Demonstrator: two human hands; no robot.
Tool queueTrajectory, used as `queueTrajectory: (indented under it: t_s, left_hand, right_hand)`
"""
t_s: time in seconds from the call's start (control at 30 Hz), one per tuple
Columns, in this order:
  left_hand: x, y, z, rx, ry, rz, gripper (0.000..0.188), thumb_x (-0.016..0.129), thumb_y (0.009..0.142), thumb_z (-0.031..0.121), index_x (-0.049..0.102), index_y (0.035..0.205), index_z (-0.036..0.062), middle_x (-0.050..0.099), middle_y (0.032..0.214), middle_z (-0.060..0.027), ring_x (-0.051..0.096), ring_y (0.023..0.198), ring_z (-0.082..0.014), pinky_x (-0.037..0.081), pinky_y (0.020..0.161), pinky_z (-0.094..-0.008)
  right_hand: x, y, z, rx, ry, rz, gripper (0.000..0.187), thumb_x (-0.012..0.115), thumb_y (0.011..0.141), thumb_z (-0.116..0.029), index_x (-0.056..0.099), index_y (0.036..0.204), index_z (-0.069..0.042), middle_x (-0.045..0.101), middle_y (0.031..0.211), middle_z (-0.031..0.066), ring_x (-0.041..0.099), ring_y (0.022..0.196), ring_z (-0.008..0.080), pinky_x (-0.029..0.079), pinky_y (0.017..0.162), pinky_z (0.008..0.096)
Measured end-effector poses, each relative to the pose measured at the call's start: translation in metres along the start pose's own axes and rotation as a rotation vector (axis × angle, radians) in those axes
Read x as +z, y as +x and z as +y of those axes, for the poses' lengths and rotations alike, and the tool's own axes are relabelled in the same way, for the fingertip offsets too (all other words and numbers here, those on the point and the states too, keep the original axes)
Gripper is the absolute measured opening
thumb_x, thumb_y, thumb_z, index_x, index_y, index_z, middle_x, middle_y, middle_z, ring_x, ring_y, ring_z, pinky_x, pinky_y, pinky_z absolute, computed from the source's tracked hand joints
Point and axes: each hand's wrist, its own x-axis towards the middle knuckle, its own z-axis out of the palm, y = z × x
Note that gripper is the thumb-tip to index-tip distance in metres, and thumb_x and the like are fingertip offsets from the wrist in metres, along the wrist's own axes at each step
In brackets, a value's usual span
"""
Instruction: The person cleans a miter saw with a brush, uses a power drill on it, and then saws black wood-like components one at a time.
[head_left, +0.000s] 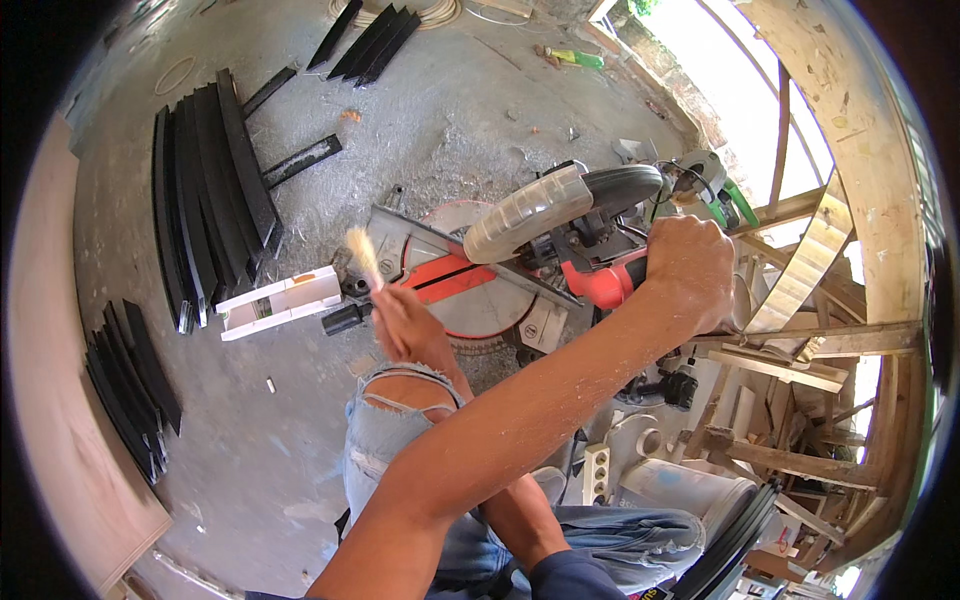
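My arms are crossed, the left passing over the right. My left hand (690,265) is closed round the red and black handle (610,282) of a mitre saw, whose head with its clear blade guard (525,212) is raised. My right hand (402,322) grips a small brush (366,257) with pale bristles pointing up, left of the saw's round base. The base has a red insert (442,277) and a grey metal fence (425,232). Beside the brush hand, a white open-topped channel piece (280,303) lies at the saw's left end.
Long black strips (210,190) lie in bundles at the left, with more black pieces (375,42) at the far side. A green-bodied power tool (735,205), a white power strip (596,474), a white bucket (690,490) and a wooden frame (800,465) stand at the right.
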Motion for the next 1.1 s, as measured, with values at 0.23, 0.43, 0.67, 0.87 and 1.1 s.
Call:
queueTrajectory:
  t_s: [0.23, 0.43, 0.67, 0.87, 1.1]
  left_hand:
    - [-0.013, -0.009, -0.009, 0.041, -0.02, -0.036, 0.036, 0.059, 0.088, 0.034, 0.073, 0.088, 0.0004, 0.071, 0.09, -0.0163, 0.072, 0.086, -0.0287, 0.056, 0.079, -0.0408]
    - [-0.006, -0.004, -0.033, 0.426, 0.246, 0.043, 0.02, 0.061, 0.087, 0.025, 0.071, 0.082, 0.008, 0.069, 0.082, -0.0127, 0.071, 0.078, -0.0317, 0.057, 0.066, -0.0411]
    - [-0.025, -0.002, -0.05, 0.022, -0.055, -0.114, 0.052, 0.057, 0.094, 0.045, 0.065, 0.085, -0.0056, 0.064, 0.074, -0.0198, 0.065, 0.069, -0.029, 0.049, 0.068, -0.0395]
    - [-0.032, -0.012, -0.037, -0.164, -0.324, -0.378, 0.04, 0.054, 0.101, 0.039, 0.06, 0.086, 0.0016, 0.058, 0.064, -0.0036, 0.056, 0.048, -0.0106, 0.045, 0.048, -0.0263]
    - [-0.032, -0.019, -0.038, -0.174, -0.489, -0.416, 0.039, 0.054, 0.101, 0.035, 0.058, 0.082, 0.0014, 0.054, 0.065, -0.0016, 0.053, 0.054, -0.0088, 0.043, 0.054, -0.0254]
  right_hand:
    - [-0.167, -0.128, 0.082, 0.498, -0.428, 0.6, 0.031, 0.057, 0.093, -0.011, 0.057, 0.119, 0.005, 0.065, 0.099, 0.0139, 0.063, 0.082, 0.0257, 0.052, 0.075, 0.0341]
    - [-0.236, -0.155, 0.038, 0.551, -0.604, 0.835, 0.023, 0.059, 0.094, -0.01, 0.066, 0.109, 0.006, 0.069, 0.096, 0.0122, 0.066, 0.08, 0.0202, 0.053, 0.072, 0.0262]
    - [-0.346, -0.066, -0.114, 0.817, -0.364, -0.032, 0.015, 0.065, 0.091, -0.012, 0.07, 0.104, -0.005, 0.071, 0.102, 0.0109, 0.067, 0.088, 0.0238, 0.052, 0.074, 0.0344]
    - [-0.428, -0.106, -0.24, 0.648, -0.979, 0.479, 0.018, 0.067, 0.089, -0.011, 0.07, 0.1, 0.002, 0.069, 0.091, 0.0128, 0.063, 0.073, 0.0196, 0.05, 0.065, 0.0313]
    - [-0.336, -0.342, -0.135, 1.295, -0.155, 1.003, 0.03, 0.061, 0.096, -0.023, 0.063, 0.071, -0.005, 0.058, 0.064, 0.0008, 0.05, 0.051, 0.0084, 0.039, 0.044, 0.0251]
